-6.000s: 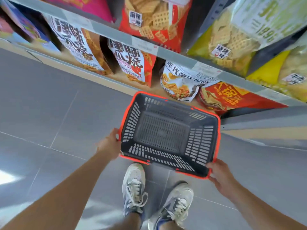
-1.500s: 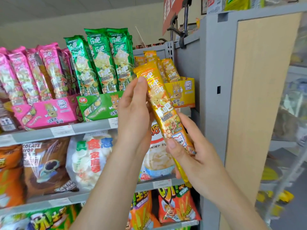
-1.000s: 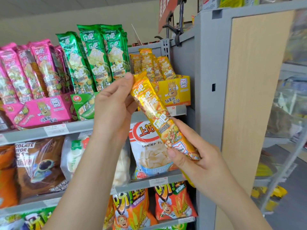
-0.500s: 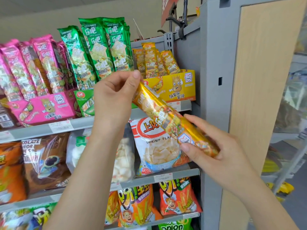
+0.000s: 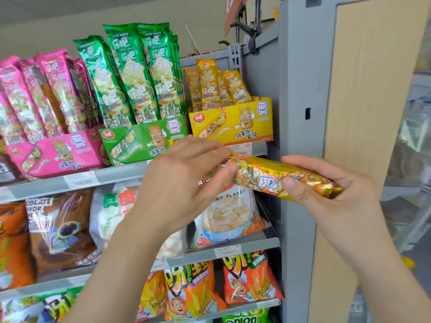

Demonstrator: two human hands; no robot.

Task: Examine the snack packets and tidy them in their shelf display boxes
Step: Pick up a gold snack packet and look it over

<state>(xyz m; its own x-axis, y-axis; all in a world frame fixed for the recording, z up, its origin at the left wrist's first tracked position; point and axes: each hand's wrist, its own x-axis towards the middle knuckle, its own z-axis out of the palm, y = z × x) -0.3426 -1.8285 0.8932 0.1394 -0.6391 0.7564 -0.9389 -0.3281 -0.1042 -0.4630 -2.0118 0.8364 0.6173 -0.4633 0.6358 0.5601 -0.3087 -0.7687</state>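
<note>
I hold a long golden-yellow snack packet [image 5: 263,177] almost level in front of the shelf. My right hand [image 5: 326,194] grips its right end. My left hand [image 5: 186,178] pinches its left end between thumb and fingers and hides that end. On the top shelf stands the yellow display box [image 5: 233,123] with several matching yellow packets [image 5: 211,86] upright in it. Left of it are a green display box [image 5: 142,139] with tall green packets [image 5: 137,73] and a pink display box [image 5: 58,152] with pink packets [image 5: 42,94].
The grey shelf edge [image 5: 105,176] carries price labels. Below hang a shrimp flakes bag [image 5: 226,215], a brown bag [image 5: 60,229] and orange snack bags [image 5: 249,280]. A grey upright with a wooden side panel [image 5: 363,113] closes the shelf on the right.
The packet has tipped from a steep diagonal to nearly level and dropped below the top shelf edge. My left hand has slid down with its end; my right hand has moved right.
</note>
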